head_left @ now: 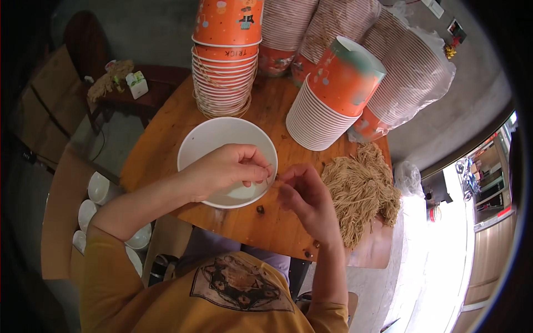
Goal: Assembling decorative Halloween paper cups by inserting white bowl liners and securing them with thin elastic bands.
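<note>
Light: strong from the right, floor (411, 250) there glared to white | left side dim, bench (161, 80) in gloom | wooden table (155, 147) in even, moderate light | white bowl (222, 133) softly shaded inside | fisheye: straight edges bent, rim black | detail at the fingertips (258, 175) faint, possibly blurred

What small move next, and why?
Probably have the right hand draw the thin strand gently taut: the left hand seems to pinch it over the white tub, and the right hand is close by. Whether the right grips it too is unclear.
</note>
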The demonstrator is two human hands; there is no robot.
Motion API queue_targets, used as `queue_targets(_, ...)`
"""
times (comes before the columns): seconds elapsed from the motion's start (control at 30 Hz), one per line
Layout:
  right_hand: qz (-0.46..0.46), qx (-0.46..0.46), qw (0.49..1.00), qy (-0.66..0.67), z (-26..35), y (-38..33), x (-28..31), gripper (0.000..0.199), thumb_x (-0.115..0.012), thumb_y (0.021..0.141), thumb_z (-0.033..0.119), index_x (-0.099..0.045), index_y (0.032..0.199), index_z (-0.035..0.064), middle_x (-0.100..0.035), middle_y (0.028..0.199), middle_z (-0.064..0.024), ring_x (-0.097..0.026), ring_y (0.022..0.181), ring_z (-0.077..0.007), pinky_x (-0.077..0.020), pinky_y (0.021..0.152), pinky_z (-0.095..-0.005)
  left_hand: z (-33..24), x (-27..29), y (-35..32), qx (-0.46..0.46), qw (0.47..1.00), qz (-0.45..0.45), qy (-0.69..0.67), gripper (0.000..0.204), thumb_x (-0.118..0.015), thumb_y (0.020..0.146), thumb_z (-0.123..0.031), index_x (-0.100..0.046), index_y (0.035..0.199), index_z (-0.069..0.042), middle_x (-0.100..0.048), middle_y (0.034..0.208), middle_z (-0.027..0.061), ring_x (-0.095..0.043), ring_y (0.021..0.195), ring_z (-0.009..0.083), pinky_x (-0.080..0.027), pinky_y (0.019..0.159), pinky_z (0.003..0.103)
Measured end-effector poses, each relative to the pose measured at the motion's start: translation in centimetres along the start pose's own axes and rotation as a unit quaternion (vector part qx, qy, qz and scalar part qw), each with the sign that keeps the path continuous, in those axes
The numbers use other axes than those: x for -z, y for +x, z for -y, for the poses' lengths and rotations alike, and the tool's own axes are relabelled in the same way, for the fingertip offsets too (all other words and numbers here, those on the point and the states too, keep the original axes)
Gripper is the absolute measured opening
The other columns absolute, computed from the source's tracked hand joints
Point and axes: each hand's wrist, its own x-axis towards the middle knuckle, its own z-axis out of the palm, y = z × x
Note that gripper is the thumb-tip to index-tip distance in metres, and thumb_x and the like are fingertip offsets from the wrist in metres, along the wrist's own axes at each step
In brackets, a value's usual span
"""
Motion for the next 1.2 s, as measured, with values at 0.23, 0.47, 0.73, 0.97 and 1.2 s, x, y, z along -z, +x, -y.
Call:
queue_targets(0.23, 0.221, -0.085, 0.971, -0.021, 3.9, 1.9, 1.2, 0.013, -0.057, 0.096, 0.01, -0.06, 0.108, 0.0053, -0.068, 0.094, -0.001, -0.059, 0.069, -0.0042, -0.0459, 0.058, -0.0183, 0.3, -0.8, 0.7, -0.012, 0.995, 0.083, 0.055, 0.01, -0.058, 0.094, -0.007, -0.063, 0.101, -0.002, -0.065, 0.098, 0.0019, -0.059, 0.09, 0.0086, -0.047, 0.082, 0.023)
queue_targets(0.47, 0.082, -0.057, 0.992, 0.077, 1.9, 3.5, 2.5, 0.014, -0.055, 0.098, 0.013, -0.064, 0.107, 0.0056, -0.07, 0.094, -0.0017, -0.048, 0.054, -0.0011, -0.0367, 0.048, -0.0141, 0.6, -1.8, 1.4, -0.032, 0.995, 0.078, 0.058, 0.016, -0.06, 0.094, -0.013, -0.065, 0.102, 0.0, -0.064, 0.092, -0.0001, -0.056, 0.084, 0.0069, -0.045, 0.079, 0.023)
queue_targets(0.73, -0.04, 0.079, 0.996, 0.022, -1.6, 0.4, 2.0, 0.015, -0.06, 0.095, 0.009, -0.06, 0.106, 0.0001, -0.067, 0.105, -0.0056, -0.059, 0.067, -0.0091, -0.0483, 0.059, -0.0233, 0.1, -2.2, 2.1, 0.028, 0.992, 0.07, 0.101, 0.022, -0.06, 0.096, -0.021, -0.066, 0.097, 0.0, -0.064, 0.09, -0.0006, -0.054, 0.082, 0.0056, -0.044, 0.077, 0.022)
queue_targets(0.97, -0.13, 0.204, 0.906, -0.347, -0.8, -0.6, 1.0, 0.012, -0.072, 0.084, 0.005, -0.06, 0.086, 0.0014, -0.059, 0.082, -0.0056, -0.057, 0.061, -0.0135, -0.0453, 0.053, -0.0266, -0.1, -2.5, 2.6, 0.021, 0.994, 0.082, 0.075, 0.02, -0.059, 0.097, -0.02, -0.065, 0.097, -0.001, -0.059, 0.084, -0.0022, -0.053, 0.078, 0.0062, -0.043, 0.071, 0.021)
queue_targets(1.2, -0.132, 0.156, 0.942, -0.268, -1.5, -1.6, -1.0, 0.012, -0.072, 0.085, 0.005, -0.06, 0.086, 0.0017, -0.058, 0.078, -0.006, -0.056, 0.057, -0.0127, -0.0459, 0.052, -0.026, -0.2, -2.4, 2.7, 0.104, 0.989, 0.073, -0.079, 0.017, -0.058, 0.096, -0.013, -0.06, 0.109, -0.002, -0.061, 0.093, 0.0001, -0.058, 0.081, 0.0068, -0.047, 0.07, 0.021)
